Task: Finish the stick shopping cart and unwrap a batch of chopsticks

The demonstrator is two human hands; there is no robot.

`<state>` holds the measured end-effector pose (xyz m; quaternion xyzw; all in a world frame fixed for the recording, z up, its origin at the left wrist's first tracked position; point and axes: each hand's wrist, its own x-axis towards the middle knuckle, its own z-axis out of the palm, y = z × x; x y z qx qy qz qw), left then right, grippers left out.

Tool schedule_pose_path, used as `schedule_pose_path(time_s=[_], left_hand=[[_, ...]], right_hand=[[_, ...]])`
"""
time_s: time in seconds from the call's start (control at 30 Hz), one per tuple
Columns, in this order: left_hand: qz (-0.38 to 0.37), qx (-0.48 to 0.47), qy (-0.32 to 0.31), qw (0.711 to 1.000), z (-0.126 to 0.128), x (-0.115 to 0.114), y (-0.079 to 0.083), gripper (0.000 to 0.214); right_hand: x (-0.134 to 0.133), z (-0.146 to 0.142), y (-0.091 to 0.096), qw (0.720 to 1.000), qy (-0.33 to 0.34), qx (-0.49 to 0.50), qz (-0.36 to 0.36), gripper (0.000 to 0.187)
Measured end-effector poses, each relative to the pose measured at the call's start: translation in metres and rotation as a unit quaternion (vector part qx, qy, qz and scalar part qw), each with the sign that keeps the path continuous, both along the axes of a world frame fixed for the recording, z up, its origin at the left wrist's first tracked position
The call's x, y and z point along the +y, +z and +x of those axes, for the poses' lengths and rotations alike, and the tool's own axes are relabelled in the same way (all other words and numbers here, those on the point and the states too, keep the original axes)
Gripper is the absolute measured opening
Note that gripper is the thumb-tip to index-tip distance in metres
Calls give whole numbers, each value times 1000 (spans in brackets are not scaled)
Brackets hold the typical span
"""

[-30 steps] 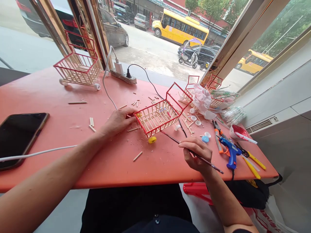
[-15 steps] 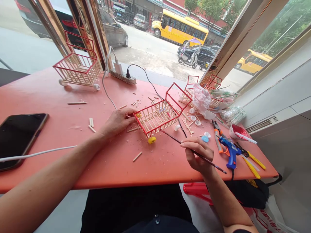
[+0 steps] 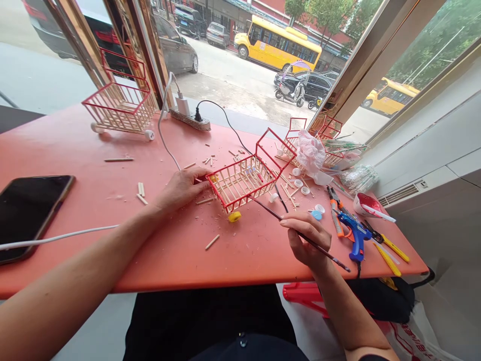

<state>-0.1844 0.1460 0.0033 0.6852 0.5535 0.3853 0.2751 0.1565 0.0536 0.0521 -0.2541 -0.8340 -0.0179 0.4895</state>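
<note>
A miniature shopping cart (image 3: 246,186) made of pale sticks, its rim and handle red, stands in the middle of the table. One yellow wheel (image 3: 234,216) shows at its near corner. My left hand (image 3: 184,188) grips the cart's left end, with fingertips by another yellow wheel, partly hidden. In my right hand (image 3: 308,238) is a thin dark paintbrush (image 3: 268,210), pinched between thumb and fingers. Its tip reaches the cart's near side, just under the red rim; whether it touches is hard to tell.
A finished-looking cart (image 3: 120,108) stands back left, near a power strip (image 3: 190,119). A phone (image 3: 33,215) lies at left. To the right are pliers (image 3: 335,213), a blue glue gun (image 3: 356,235), a cup of red paint (image 3: 370,204) and a pink plastic bag (image 3: 311,150).
The brush tip has shifted slightly right and up along the cart's near side, with my right hand. My left hand and the cart stay in place.
</note>
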Motion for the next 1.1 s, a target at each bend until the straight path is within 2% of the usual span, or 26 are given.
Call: schedule_pose_path(time_s=[0.13, 0.3, 0.63, 0.9, 1.1], left_hand=[[3, 1, -5, 1000, 0, 0, 2, 43], [-3, 10, -2, 1000, 0, -2, 3, 44], [-4, 2, 0, 1000, -1, 0, -1, 44], [-5, 14, -1, 1000, 0, -1, 3, 47], [-7, 1, -6, 1000, 0, -3, 5, 44]], right_hand=[[0, 0, 0, 1000, 6, 3, 4, 33], [2, -1, -2, 999, 5, -19, -35, 29], [2, 0, -3, 999, 2, -14, -40, 31], [1, 0, -2, 999, 15, -17, -48, 31], [3, 0, 0, 998, -32, 7, -50, 30]])
